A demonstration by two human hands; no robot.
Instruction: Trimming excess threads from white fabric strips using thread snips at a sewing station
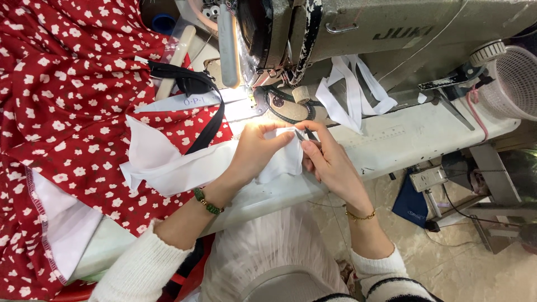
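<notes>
My left hand (254, 151) pinches a strip of white fabric (179, 168) near its bunched end, just in front of the sewing machine's needle area (263, 84). My right hand (327, 159) grips small metal thread snips (305, 134), with the tips against the same white fabric beside my left fingers. A black zipper tape (210, 120) runs from under the white strip up over the red flowered fabric (67, 112). The machine's lamp lights the plate behind my hands.
A grey-green industrial sewing machine (391, 28) fills the top. White ribbon loops (352, 95) hang from it. The white machine table (414, 137) extends right, with a pink mesh basket (512, 81) at its end. A white paper pattern piece (190, 102) lies by the plate.
</notes>
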